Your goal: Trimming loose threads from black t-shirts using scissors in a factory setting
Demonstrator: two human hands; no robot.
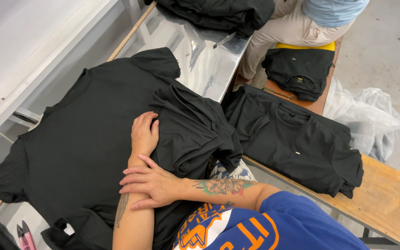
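Arms cross at the wrists over the black shirt (79,139) spread on the steel table (200,60). Left hand (144,134) lies palm down on the folded bundle (190,129), fingers together, tips at its edge. Right hand (151,185) rests flat on the left forearm, fingers slightly spread, holding nothing. More shirts (297,139) lie on the bench (385,194).

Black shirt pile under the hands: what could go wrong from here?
1. The bunched shirts hang over the table edge beside the spread shirt; they may slide off.
2. The left hand lies on the right forearm, not on cloth, so only the right hand pins the fabric.
3. The pink clippers lie near the hem and might snag it.
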